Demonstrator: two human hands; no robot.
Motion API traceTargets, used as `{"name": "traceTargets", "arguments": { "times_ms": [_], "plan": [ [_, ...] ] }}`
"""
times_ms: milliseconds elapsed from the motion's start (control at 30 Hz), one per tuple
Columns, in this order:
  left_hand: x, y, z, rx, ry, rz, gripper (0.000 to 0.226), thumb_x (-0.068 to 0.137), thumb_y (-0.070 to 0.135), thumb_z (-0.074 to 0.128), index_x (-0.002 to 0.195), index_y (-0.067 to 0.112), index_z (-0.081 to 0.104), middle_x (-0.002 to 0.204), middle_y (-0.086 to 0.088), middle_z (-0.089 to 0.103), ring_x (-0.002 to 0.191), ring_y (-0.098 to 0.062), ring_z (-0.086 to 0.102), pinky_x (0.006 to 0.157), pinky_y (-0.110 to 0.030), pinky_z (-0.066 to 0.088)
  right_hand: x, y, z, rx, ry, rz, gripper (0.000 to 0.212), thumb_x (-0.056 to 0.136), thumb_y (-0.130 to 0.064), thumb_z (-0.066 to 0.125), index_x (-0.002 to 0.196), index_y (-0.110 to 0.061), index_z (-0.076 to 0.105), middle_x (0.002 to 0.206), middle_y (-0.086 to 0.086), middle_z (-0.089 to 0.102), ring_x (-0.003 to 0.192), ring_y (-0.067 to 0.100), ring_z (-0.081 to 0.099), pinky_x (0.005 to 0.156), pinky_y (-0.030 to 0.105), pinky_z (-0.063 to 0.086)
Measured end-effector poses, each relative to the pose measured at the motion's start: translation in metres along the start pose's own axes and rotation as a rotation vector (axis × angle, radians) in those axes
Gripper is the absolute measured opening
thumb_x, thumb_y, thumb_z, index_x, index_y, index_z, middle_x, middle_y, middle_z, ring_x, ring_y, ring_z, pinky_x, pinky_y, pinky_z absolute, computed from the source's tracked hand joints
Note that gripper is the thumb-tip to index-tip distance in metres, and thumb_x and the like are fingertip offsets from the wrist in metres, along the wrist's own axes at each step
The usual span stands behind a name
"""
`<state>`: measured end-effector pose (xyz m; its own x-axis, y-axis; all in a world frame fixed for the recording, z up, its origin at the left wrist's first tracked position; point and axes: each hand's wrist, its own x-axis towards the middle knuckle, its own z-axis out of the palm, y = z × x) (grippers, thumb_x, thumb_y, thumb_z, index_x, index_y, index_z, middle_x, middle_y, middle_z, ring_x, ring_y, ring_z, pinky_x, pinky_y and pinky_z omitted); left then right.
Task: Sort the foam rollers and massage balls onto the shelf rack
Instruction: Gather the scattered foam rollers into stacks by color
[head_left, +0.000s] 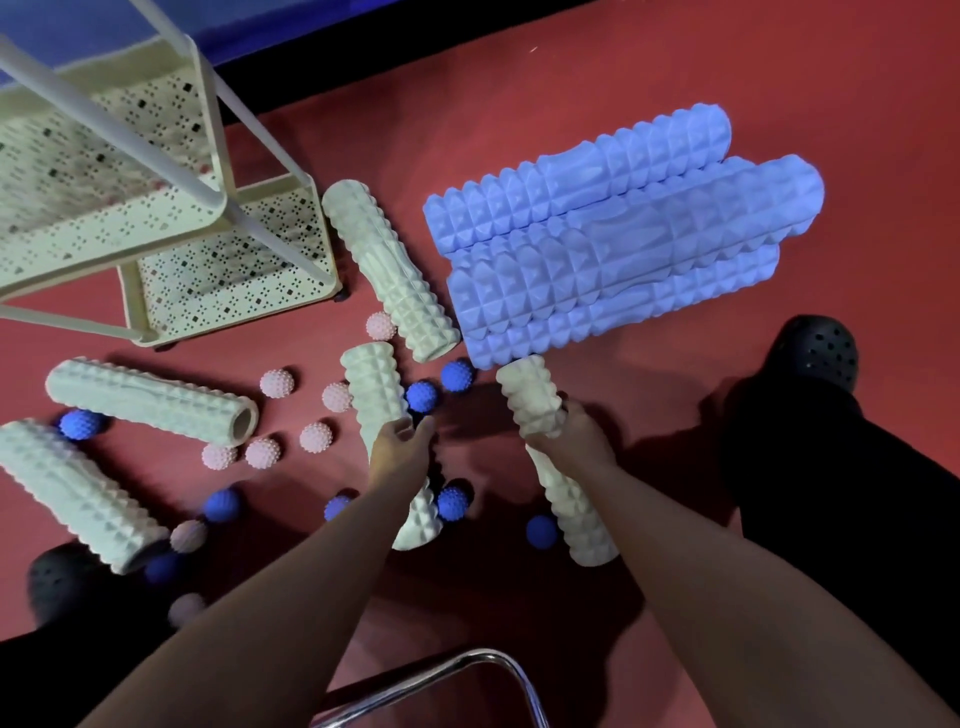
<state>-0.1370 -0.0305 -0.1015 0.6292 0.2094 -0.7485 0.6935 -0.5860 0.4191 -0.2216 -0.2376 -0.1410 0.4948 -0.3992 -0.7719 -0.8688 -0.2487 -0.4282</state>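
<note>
My left hand grips the middle of a cream foam roller that points away from me. My right hand is wrapped around a second cream roller, whose near end shows below my wrist. Three more cream rollers lie on the red floor: one beside the rack and two at the left. Three blue rollers are stacked at the right. Pink spiky balls and blue spiky balls are scattered around. The cream perforated shelf rack stands at the upper left with bare shelves.
My two black shoes and dark trouser legs flank the pile. A chrome chair frame curves at the bottom edge. A blue mat edge runs along the top behind the rack.
</note>
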Motion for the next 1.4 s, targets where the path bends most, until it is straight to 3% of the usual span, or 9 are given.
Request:
{"name": "traceTargets", "arguments": {
  "times_ms": [133, 333, 433, 533, 733, 1033, 1233, 1333, 1400],
  "plan": [
    [0.001, -0.023, -0.017, -0.04, 0.077, 0.004, 0.056, 0.091, 0.038, 0.068, 0.136, 0.009, 0.052, 0.127, -0.005, 0.063, 0.105, -0.019, 0.06, 0.084, -0.029, 0.041, -0.018, -0.016, 0.007, 0.032, 0.169, -0.076, 0.052, 0.071, -0.05, 0.075, 0.116, -0.03, 0.06, 0.109, -0.005, 0.065, 0.1, 0.021, 0.064, 0.088, 0.039, 0.053],
    [0.013, -0.043, -0.032, -0.022, 0.126, -0.095, 0.066, 0.082, 0.032, 0.079, 0.134, 0.011, 0.044, 0.136, -0.006, 0.048, 0.122, -0.028, 0.053, 0.104, -0.038, 0.044, -0.065, -0.028, 0.052, 0.067, 0.104, -0.238, 0.07, 0.083, -0.034, 0.079, 0.144, -0.014, 0.051, 0.142, 0.005, 0.055, 0.131, 0.019, 0.051, 0.111, 0.039, 0.041],
    [0.029, -0.056, -0.03, -0.196, -0.035, -0.167, 0.057, 0.073, 0.033, 0.085, 0.111, 0.022, 0.043, 0.12, -0.012, 0.067, 0.095, -0.029, 0.072, 0.087, -0.048, 0.06, -0.077, -0.033, 0.072, 0.088, 0.033, -0.215, 0.069, 0.085, -0.038, 0.076, 0.145, -0.017, 0.048, 0.143, 0.003, 0.054, 0.131, 0.017, 0.051, 0.11, 0.038, 0.042],
    [0.046, -0.069, -0.026, -0.185, -0.111, -0.181, 0.062, 0.074, 0.036, 0.084, 0.12, 0.012, 0.051, 0.113, -0.015, 0.069, 0.09, -0.03, 0.073, 0.081, -0.047, 0.062, -0.082, -0.034, 0.086, 0.086, -0.017, -0.215, 0.065, 0.089, -0.037, 0.072, 0.146, -0.018, 0.047, 0.146, 0.002, 0.052, 0.133, 0.016, 0.049, 0.111, 0.036, 0.04],
    [0.041, -0.059, -0.035, -0.184, -0.182, -0.19, 0.048, 0.08, 0.036, 0.082, 0.112, 0.005, 0.063, 0.1, -0.012, 0.072, 0.077, -0.022, 0.072, 0.053, -0.026, 0.057, -0.088, -0.037, 0.095, 0.079, -0.042, -0.204, 0.062, 0.091, -0.034, 0.071, 0.145, -0.016, 0.048, 0.145, 0.004, 0.053, 0.132, 0.016, 0.05, 0.11, 0.031, 0.04],
    [-0.016, -0.059, -0.059, -0.3, -0.233, -0.071, 0.063, 0.061, 0.052, 0.091, 0.099, 0.006, 0.069, 0.086, -0.01, 0.077, 0.076, -0.026, 0.076, 0.072, -0.046, 0.063, -0.11, -0.071, 0.076, 0.191, -0.034, -0.231, 0.062, 0.09, -0.033, 0.073, 0.145, -0.015, 0.049, 0.138, 0.002, 0.057, 0.128, 0.017, 0.053, 0.109, 0.035, 0.042],
    [-0.089, -0.028, -0.052, -0.331, -0.365, 0.156, 0.026, 0.087, 0.03, 0.078, 0.082, 0.007, 0.067, 0.064, 0.003, 0.07, 0.056, -0.011, 0.067, 0.048, -0.022, 0.049, -0.141, -0.095, 0.037, 0.415, -0.112, -0.267, 0.043, 0.092, -0.026, 0.071, 0.132, -0.015, 0.059, 0.118, -0.005, 0.07, 0.11, 0.013, 0.068, 0.099, 0.033, 0.054],
    [-0.114, -0.014, -0.047, -0.379, -0.41, 0.181, 0.05, 0.08, 0.043, 0.082, 0.102, 0.003, 0.064, 0.084, -0.005, 0.077, 0.074, -0.018, 0.075, 0.067, -0.033, 0.06, -0.154, -0.096, 0.009, 0.46, -0.083, -0.296, 0.021, 0.092, -0.026, 0.072, 0.111, -0.02, 0.067, 0.097, -0.004, 0.076, 0.09, 0.005, 0.073, 0.085, 0.028, 0.058],
    [-0.135, -0.006, -0.047, -0.374, -0.439, 0.213, 0.074, 0.067, 0.06, 0.083, 0.114, 0.007, 0.061, 0.097, -0.009, 0.077, 0.087, -0.024, 0.076, 0.082, -0.045, 0.061, -0.165, -0.095, -0.011, 0.511, -0.079, -0.276, 0.036, 0.083, -0.038, 0.079, 0.112, -0.021, 0.068, 0.097, 0.0, 0.077, 0.089, 0.014, 0.075, 0.087, 0.039, 0.06]
  ]
}}
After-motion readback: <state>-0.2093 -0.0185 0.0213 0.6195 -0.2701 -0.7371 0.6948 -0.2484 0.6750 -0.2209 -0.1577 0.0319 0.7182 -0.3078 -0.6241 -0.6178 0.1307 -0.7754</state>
